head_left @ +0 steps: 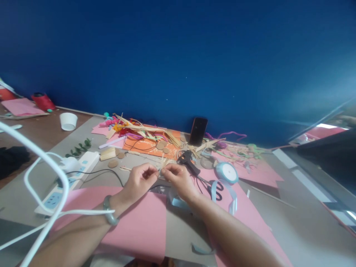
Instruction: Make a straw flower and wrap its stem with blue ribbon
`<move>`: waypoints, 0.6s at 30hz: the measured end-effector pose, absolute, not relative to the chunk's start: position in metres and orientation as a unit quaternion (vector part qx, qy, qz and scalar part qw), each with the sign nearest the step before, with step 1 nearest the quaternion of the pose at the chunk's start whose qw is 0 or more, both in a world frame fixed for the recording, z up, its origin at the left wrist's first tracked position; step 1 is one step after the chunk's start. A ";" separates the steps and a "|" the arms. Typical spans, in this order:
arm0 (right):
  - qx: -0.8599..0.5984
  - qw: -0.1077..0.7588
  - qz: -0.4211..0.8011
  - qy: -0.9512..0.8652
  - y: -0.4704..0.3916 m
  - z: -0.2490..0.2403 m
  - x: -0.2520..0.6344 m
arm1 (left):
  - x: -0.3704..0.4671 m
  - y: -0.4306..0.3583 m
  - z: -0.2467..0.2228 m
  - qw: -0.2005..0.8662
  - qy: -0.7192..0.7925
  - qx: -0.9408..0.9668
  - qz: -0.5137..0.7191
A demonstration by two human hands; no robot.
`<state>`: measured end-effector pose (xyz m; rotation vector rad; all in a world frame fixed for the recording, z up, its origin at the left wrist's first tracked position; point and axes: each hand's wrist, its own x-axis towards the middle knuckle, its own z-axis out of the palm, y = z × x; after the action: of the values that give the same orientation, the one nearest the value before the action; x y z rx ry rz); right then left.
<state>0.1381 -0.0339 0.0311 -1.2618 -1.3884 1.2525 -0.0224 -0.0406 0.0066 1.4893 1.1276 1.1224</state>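
Note:
My left hand and my right hand meet above the middle of the table, fingertips pinched close together. What lies between the fingertips is too small and blurred to name. Pale straw-like strands show just beyond the fingers; whether they are held, I cannot tell. Under my right wrist is a piece of light blue ribbon. A black and orange glue gun lies just past my right hand, with black-handled scissors and a light blue ribbon spool to its right.
A white power strip lies on the left, with a white cable looping close in front. Pink paper covers part of the table. A phone leans against the blue wall. A white cup stands at the back left.

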 end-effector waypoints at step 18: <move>-0.479 0.429 0.490 -0.588 -0.029 0.022 0.142 | -0.024 -0.036 0.006 0.518 0.457 0.576 0.437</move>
<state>0.1416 -0.0285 0.0224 -1.1955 -1.4679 1.2241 -0.0238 -0.0362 0.0056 1.3830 1.0958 1.0491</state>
